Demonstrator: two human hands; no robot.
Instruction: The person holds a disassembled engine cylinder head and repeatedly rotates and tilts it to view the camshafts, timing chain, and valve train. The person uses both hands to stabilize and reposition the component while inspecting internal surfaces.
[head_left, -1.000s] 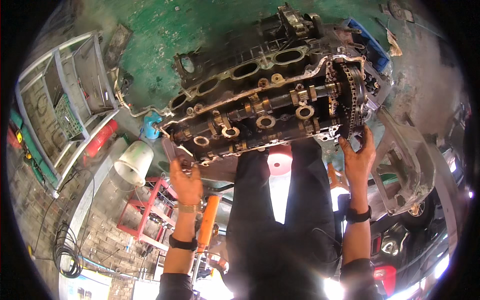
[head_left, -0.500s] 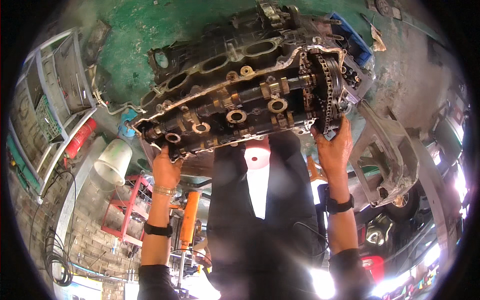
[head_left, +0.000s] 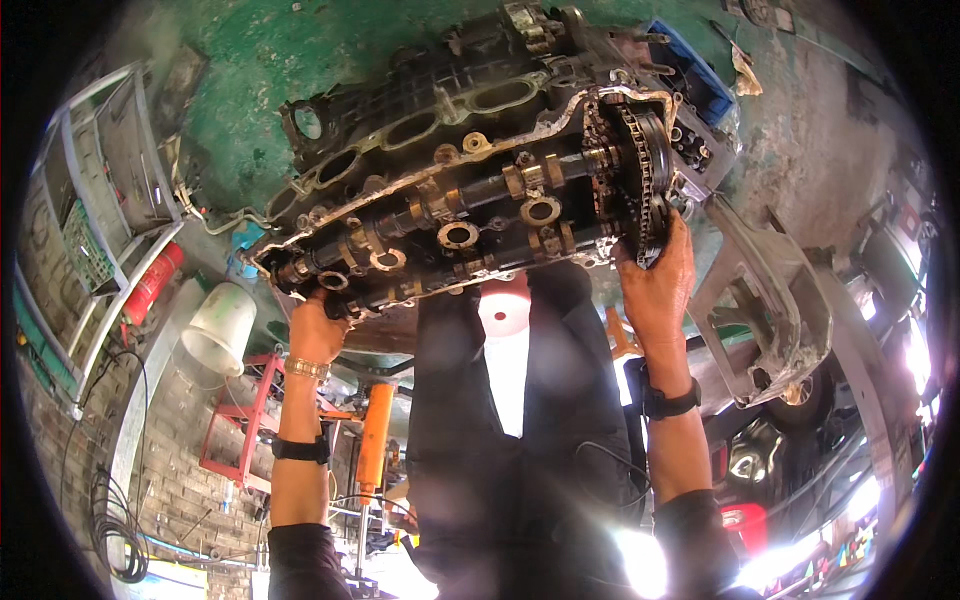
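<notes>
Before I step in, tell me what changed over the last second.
The left hand moved forward and took hold of the cylinder head at its near left corner. The right hand still grips the end by the timing chain; the white bucket stays left.

Bucket (head_left: pixel 220 330) left of engine (head_left: pixel 470 192), frame (head_left: pixel 790 300) right
</notes>
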